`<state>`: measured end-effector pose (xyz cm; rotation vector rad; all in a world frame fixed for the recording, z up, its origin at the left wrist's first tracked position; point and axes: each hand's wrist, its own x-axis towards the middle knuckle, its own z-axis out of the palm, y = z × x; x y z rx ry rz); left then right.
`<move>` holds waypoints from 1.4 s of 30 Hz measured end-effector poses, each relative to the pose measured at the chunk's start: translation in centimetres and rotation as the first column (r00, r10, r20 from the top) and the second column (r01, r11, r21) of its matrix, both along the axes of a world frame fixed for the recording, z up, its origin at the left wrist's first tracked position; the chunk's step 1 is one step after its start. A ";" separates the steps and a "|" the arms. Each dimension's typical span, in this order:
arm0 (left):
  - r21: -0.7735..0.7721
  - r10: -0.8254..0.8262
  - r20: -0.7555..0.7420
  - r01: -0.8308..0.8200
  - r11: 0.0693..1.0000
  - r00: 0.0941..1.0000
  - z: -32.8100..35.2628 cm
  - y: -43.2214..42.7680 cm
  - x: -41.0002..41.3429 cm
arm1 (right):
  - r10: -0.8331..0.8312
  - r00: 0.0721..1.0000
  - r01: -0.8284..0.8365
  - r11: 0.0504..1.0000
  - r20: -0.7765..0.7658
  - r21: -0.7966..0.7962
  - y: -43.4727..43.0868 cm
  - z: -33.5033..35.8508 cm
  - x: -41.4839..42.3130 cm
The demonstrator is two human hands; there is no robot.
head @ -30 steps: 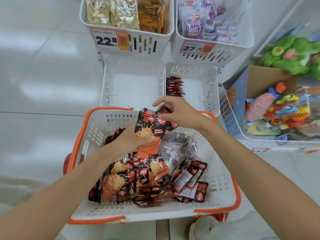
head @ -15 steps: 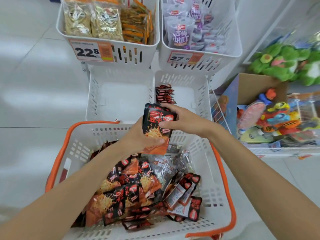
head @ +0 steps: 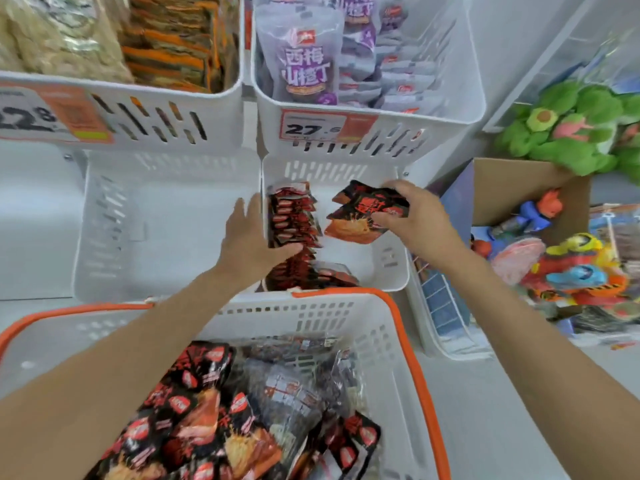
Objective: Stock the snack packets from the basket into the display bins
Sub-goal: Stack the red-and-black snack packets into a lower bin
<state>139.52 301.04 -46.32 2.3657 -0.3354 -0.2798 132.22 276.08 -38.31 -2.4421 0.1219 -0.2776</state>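
The right hand [head: 415, 220] grips the held packets [head: 363, 213], a small bunch of black and orange snack packets. Its fingers [head: 394, 188] curl over the far edge of the bunch and the thumb presses on the near side. The bunch is inside the lower right bin [head: 391, 261], near its right wall and tilted; I cannot tell if it touches the bottom.

The left hand [head: 256, 237] is above the wall between the lower right bin and the lower left bin [head: 166, 220]. Its fingers [head: 242, 209] are straight and a little spread, holding nothing, and the thumb rests on the row of packets [head: 294, 220]. This row stands on edge along the left wall of the lower right bin.

The basket [head: 412, 341], white with an orange rim, stands just in front of the lower bins. The loose packets [head: 225, 417] lie in a heap in its near part.

The upper left bin [head: 207, 109] contains beige and orange bags and has a price label [head: 52, 116] reading 22.8. The upper right bin [head: 450, 116] contains purple bags. At the right is a cardboard box [head: 512, 178] with coloured toys, and a green plush toy [head: 571, 133] lies beyond it.
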 end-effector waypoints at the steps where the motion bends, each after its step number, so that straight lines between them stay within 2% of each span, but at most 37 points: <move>1: 0.043 0.037 -0.062 -0.034 0.999 0.997 -1.0 -0.2 0.3 | -0.024 0.999 0.025 0.999 0.024 -0.025 -0.7 -1.7 0.6; 4: -0.027 0.005 -0.162 -0.010 1.000 0.987 -3.4 -0.9 1.1 | 0.031 0.999 -0.033 0.998 -0.024 -0.059 -1.9 -8.2 2.0; 6: -0.125 -0.037 -0.151 0.018 0.992 0.988 -4.3 -0.9 1.2 | 0.114 0.972 -0.102 0.992 -0.207 0.068 -2.2 -12.0 2.1; 8: -0.167 -0.064 -0.127 0.043 0.985 0.990 -5.1 -0.7 1.0 | 0.245 0.868 -0.124 0.949 -0.433 0.289 -2.1 -13.3 1.7; 9: -0.175 -0.070 -0.120 0.048 0.983 0.990 -5.3 -0.7 0.9 | 0.281 0.806 -0.098 0.931 -0.521 0.351 -2.1 -13.3 1.6; 11: -0.186 -0.075 -0.116 0.053 0.981 0.990 -5.4 -0.7 0.9 | 0.308 0.738 -0.077 0.923 -0.601 0.378 -2.6 -13.0 1.6; 14: -0.213 -0.083 -0.111 0.058 0.975 0.990 -5.4 -0.7 0.9 | 0.366 0.699 -0.126 0.909 -0.615 0.397 -2.3 -12.8 1.8; 19: -0.236 -0.082 -0.123 0.051 0.970 0.989 -5.2 -0.5 0.8 | 0.360 0.740 -0.106 0.896 -0.569 0.430 -2.4 -11.9 2.6; 24: -0.247 -0.078 -0.130 0.044 0.968 0.988 -5.5 -0.5 1.0 | 0.388 0.710 -0.146 0.898 -0.588 0.416 -1.2 -12.3 2.3; 28: -0.261 -0.075 -0.142 0.036 0.965 0.987 -5.7 -0.3 1.2 | 0.240 0.851 -0.028 0.909 -0.467 0.416 -0.1 -13.1 2.3; 30: -0.264 -0.047 -0.158 0.004 0.964 0.986 -5.5 -0.5 1.0 | 0.148 0.871 0.101 0.878 -0.468 0.468 -0.6 -13.2 2.7; 34: -0.270 -0.024 -0.160 -0.020 0.963 0.987 -5.4 -0.8 0.9 | 0.026 0.864 0.240 0.856 -0.503 0.458 -0.9 -14.5 3.2; 36: -0.278 -0.032 -0.167 -0.016 0.960 0.985 -5.4 -0.7 0.9 | 0.024 0.848 0.288 0.819 -0.530 0.497 -1.1 -14.5 3.4; 39: -0.272 -0.035 -0.167 -0.012 0.962 0.985 -5.6 -0.6 1.0 | 0.097 0.786 0.274 0.831 -0.611 0.484 -1.0 -14.4 3.7; 42: -0.276 -0.033 -0.158 -0.012 0.961 0.987 -5.8 -0.7 1.1 | 0.246 0.722 0.266 0.763 -0.646 0.589 0.8 -14.3 3.7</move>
